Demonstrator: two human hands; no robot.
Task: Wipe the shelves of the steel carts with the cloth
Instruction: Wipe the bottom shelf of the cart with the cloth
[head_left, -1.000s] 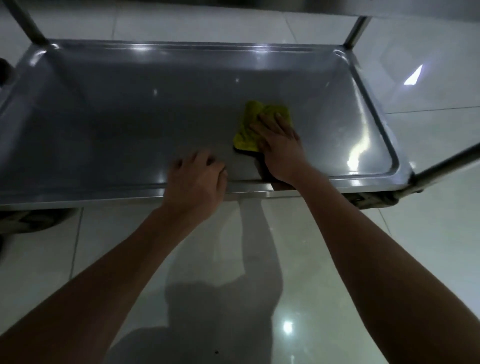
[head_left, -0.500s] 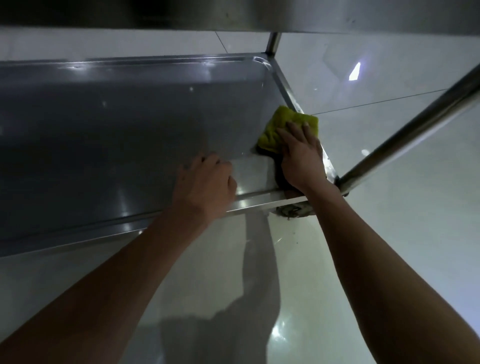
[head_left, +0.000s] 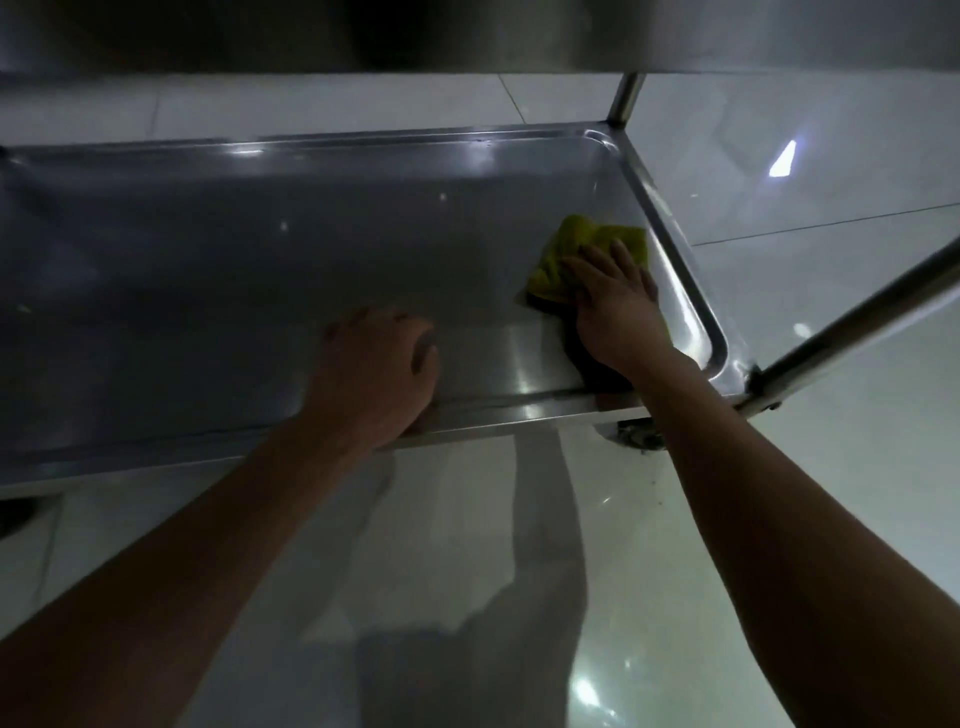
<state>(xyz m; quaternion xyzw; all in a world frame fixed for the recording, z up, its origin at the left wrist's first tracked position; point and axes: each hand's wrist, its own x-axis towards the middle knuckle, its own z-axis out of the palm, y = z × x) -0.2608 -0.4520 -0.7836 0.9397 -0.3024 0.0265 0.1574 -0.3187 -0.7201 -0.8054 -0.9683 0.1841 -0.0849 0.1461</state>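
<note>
- Currently your right hand (head_left: 618, 306) lies palm-down on the yellow cloth (head_left: 576, 249), fingers straight and spread, pressing it flat onto the lower shelf (head_left: 260, 270) of the steel cart.
- Cloth position: right end of the shelf, just beside the raised right rim, nearer the front edge than the back. Its crumpled far part sticks out beyond your fingertips.
- Your left hand (head_left: 379, 364) rests at the shelf's front edge, well apart from the cloth, knuckles up, fingers bent down onto the steel. It holds nothing; whether the fingertips hook the rim, you cannot tell from this angle.
- Both forearms reach in from below the frame, bare.
- Upper shelf (head_left: 519, 36) crosses the top of the view, dark on its underside.
- Two steel posts show: back right corner post (head_left: 626, 98) and front right post (head_left: 857, 317), the latter slanting across the right side.
- A caster (head_left: 639, 436) shows under the front right corner.
- Glossy white tiled floor (head_left: 779, 493) lies beneath, carrying light spots and your shadow.
</note>
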